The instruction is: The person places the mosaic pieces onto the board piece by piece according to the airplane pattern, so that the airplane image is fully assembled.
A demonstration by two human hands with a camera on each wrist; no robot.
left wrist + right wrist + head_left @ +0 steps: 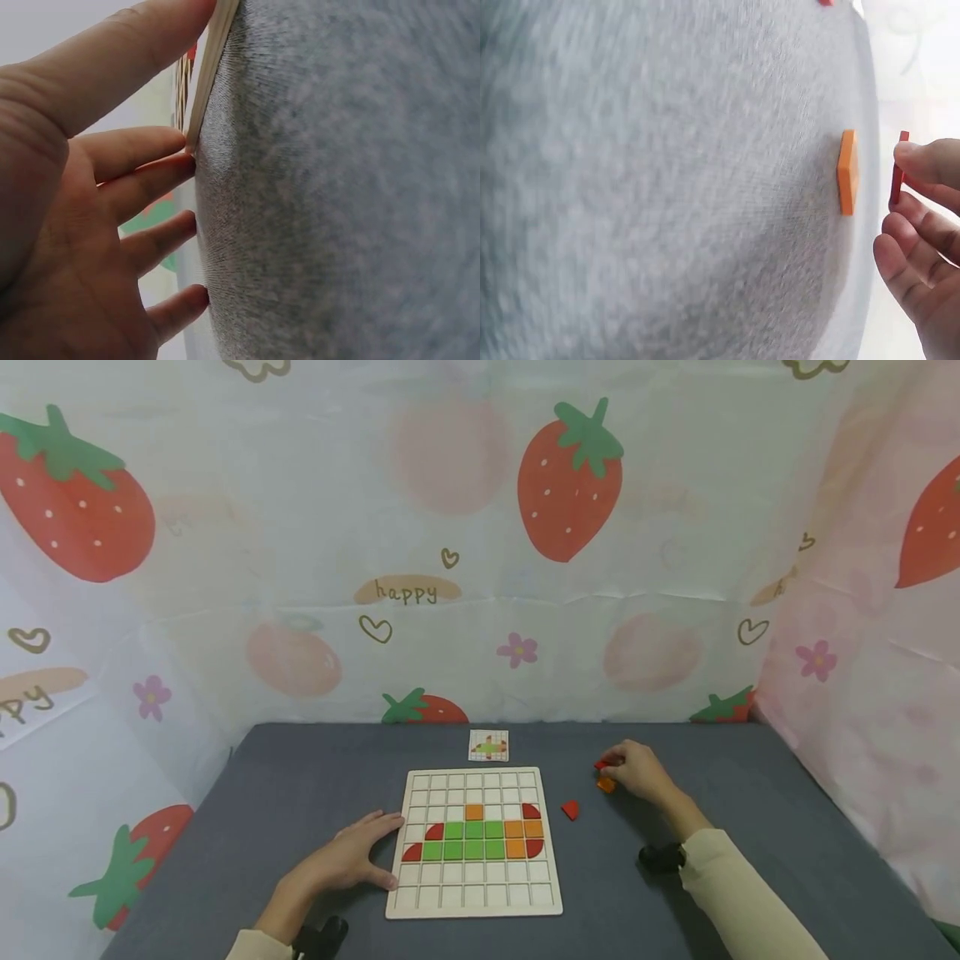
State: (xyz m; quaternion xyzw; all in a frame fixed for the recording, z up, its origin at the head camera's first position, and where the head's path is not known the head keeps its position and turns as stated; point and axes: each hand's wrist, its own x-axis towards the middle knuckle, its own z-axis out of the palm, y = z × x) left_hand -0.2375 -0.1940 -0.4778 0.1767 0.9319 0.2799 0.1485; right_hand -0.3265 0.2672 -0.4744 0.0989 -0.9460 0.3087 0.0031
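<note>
My right hand (637, 770) pinches a thin red tile (897, 184) between thumb and fingers, above the table's right side. Just below it an orange square tile (606, 785) lies on the cloth. A loose red quarter-round tile (571, 810) lies between that and the board's right edge. My left hand (348, 856) rests at the left edge of a pale wooden grid board (472, 897), thumb and fingertips touching its side, fingers spread. Green squares (474, 849), orange squares (515, 849) and red quarter-round tiles (412, 852) fill some of the board's cells.
Behind the board lies a small picture card (477, 735) with a coloured grid pattern. Dark grey cloth (315, 777) covers the table. A strawberry-printed curtain (480, 527) closes off the back and both sides.
</note>
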